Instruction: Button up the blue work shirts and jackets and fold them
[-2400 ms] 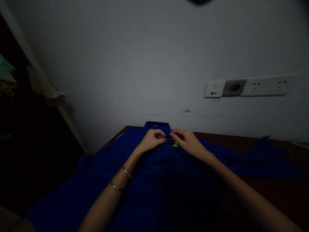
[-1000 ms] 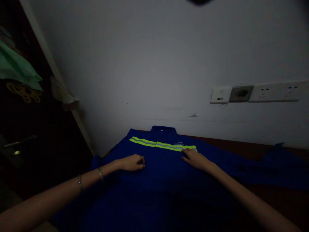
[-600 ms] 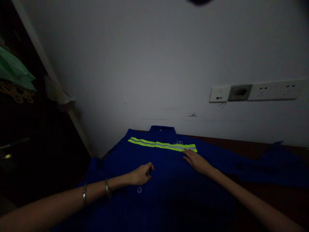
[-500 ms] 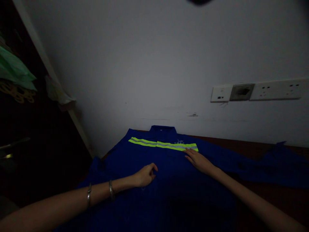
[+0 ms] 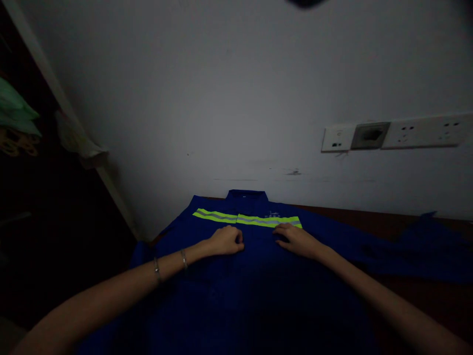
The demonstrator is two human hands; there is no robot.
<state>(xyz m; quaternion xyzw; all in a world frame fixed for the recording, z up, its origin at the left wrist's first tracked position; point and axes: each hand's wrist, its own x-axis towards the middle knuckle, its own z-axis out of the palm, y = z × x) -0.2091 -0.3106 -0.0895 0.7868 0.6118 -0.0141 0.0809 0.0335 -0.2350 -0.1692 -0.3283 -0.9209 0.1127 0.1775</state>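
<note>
A blue work shirt (image 5: 258,286) with a yellow reflective stripe (image 5: 247,219) across the chest lies front up on a dark brown table (image 5: 373,222), its collar toward the wall. My left hand (image 5: 226,240) rests just below the stripe, left of the front opening, fingers curled in on the fabric. My right hand (image 5: 295,240) sits right of the opening, fingers bent, tips pinching the cloth. The hands are about a hand's width apart. Two bracelets (image 5: 170,264) ring my left forearm.
A white wall rises right behind the table, with a row of sockets and switches (image 5: 391,135) at the right. More blue cloth (image 5: 424,246) spreads over the table's right side. At the left are a dark opening, a white frame (image 5: 74,128) and green items (image 5: 15,113).
My hands left the collar and slid down over the shirt front, uncovering the stripe. Since half a second ago both have moved up and inward toward the front opening; the right hand's fingers have bent.
</note>
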